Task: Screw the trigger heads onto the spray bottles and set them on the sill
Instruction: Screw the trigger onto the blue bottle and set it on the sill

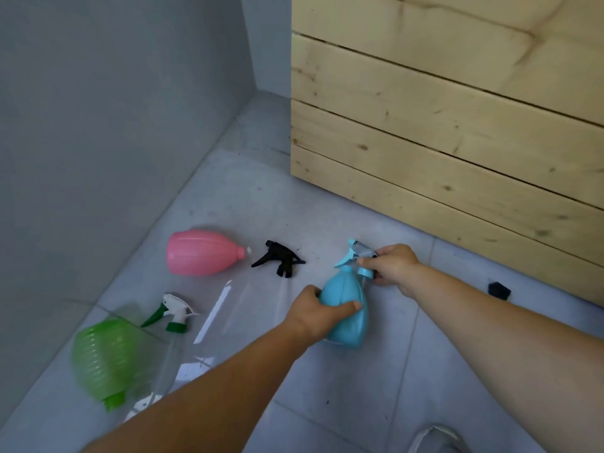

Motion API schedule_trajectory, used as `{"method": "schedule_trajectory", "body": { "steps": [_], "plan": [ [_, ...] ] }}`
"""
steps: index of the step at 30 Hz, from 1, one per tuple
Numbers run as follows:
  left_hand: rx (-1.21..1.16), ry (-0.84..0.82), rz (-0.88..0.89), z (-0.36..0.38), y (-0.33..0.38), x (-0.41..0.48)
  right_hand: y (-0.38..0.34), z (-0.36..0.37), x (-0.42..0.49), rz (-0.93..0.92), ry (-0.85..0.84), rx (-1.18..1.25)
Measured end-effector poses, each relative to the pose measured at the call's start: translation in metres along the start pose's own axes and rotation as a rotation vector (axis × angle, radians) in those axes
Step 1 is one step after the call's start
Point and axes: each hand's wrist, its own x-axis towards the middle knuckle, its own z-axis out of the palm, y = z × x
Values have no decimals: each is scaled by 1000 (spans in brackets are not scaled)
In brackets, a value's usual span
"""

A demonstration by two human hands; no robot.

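Observation:
A light-blue spray bottle (348, 308) lies tilted on the grey floor, its body gripped by my left hand (315, 310). My right hand (390, 264) is closed around the blue trigger head (354, 256) sitting at the bottle's neck. A pink bottle (201, 253) lies on its side with no head, and a black trigger head (281, 258) rests just right of it. Lower left, a green ribbed bottle (101, 358) lies with its neck toward me. Beside it lies a white-and-green trigger head (173, 313).
A wall of pale wooden planks (441, 125) rises at the right, a grey wall (114, 125) at the left. Clear plastic packaging (209, 325) lies between the bottles. A small black piece (499, 290) sits by the planks. A shoe tip (434, 439) shows at the bottom.

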Motion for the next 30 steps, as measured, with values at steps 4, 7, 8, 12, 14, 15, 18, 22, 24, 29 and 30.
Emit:
{"method": "schedule_trajectory", "body": {
  "steps": [4,7,8,12,14,15,18,22,24,29,30],
  "plan": [
    [-119,-57,45,-11,10,-26,-25,-13,-21,-51,-77,39],
    [-120,-67,147,-32,31,-60,-62,-30,-57,-161,-70,17],
    [-96,-58,188,-39,38,-70,-74,-35,-67,-204,-62,10],
    [-8,-23,342,-80,70,-128,-125,-60,-134,-388,-22,-13],
    [37,-17,386,-99,82,-160,-144,-73,-172,-455,-5,-18],
    [62,-1,406,-108,87,-179,-152,-79,-195,-493,5,-11],
    [111,52,468,-133,98,-230,-172,-98,-257,-610,73,33],
    [138,76,545,-168,99,-293,-185,-115,-335,-776,166,198],
    [140,72,560,-181,93,-318,-188,-119,-366,-867,181,318],
    [145,45,570,-193,73,-352,-189,-116,-415,-974,213,627],
    [152,47,578,-193,72,-354,-188,-114,-418,-979,205,650]
  ]
}}
